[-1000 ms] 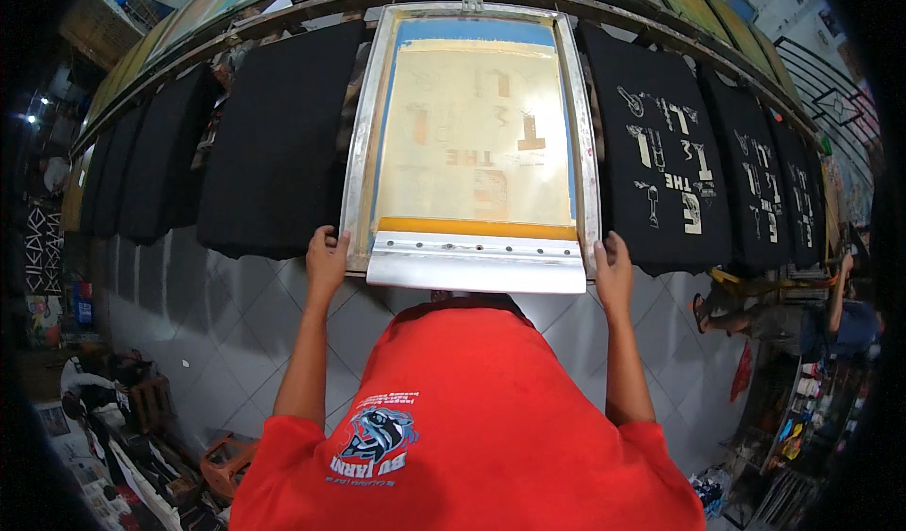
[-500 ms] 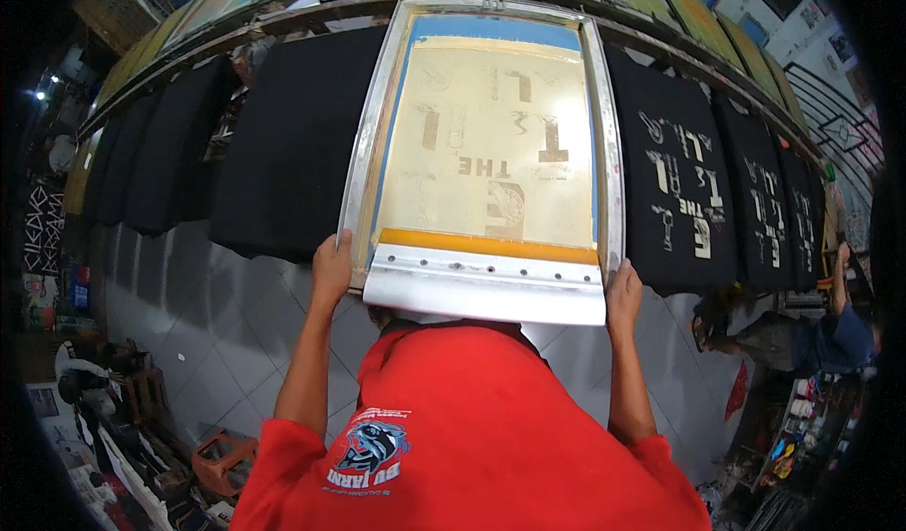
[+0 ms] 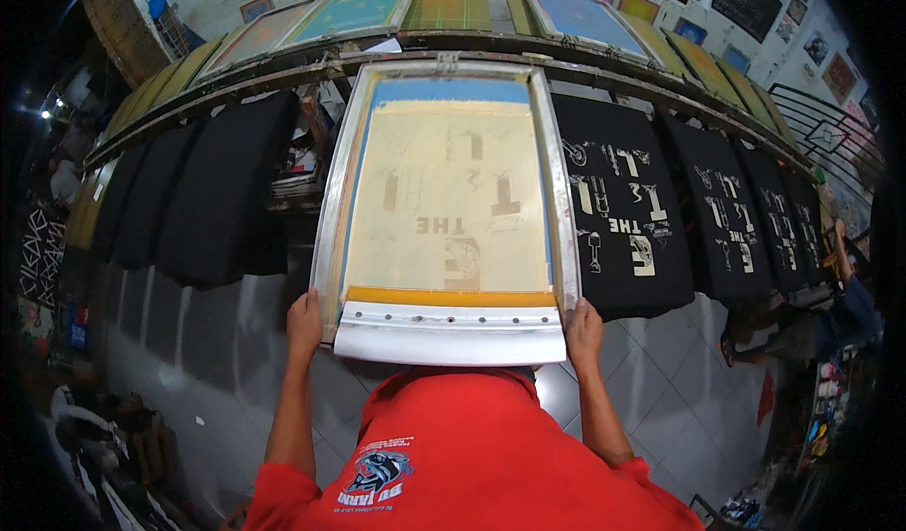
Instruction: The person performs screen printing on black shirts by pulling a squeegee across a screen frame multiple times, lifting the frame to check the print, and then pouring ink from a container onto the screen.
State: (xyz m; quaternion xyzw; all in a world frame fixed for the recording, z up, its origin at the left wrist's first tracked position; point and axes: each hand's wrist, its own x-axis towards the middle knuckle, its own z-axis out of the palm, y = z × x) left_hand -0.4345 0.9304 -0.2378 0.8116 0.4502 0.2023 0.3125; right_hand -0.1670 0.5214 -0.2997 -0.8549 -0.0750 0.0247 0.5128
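My left hand [image 3: 304,320] grips the near left corner of a silver-edged screen printing frame [image 3: 332,186], fingers wrapped round its side. At the near right corner, my right hand [image 3: 584,331] holds the same frame. Its pale yellow mesh [image 3: 406,144] carries brownish letter and picture shapes, with a blue band along the far end. Across the near end lies a squeegee [image 3: 451,340] with a silver metal handle and an orange-yellow blade; neither hand touches it. Whatever lies under the frame is hidden.
Right of the frame hangs a black shirt with a cream print [image 3: 618,276], followed by several more. To the left are plain black shirts [image 3: 226,191]. More screens [image 3: 359,12] lean along a rail behind. A person [image 3: 845,314] is at the far right; tiled floor [image 3: 226,342] lies below.
The frame, with the squeegee on it, has shifted left along the row in both hands. One more printed shirt shows on its right, and fewer plain ones on its left. The view has tilted up.
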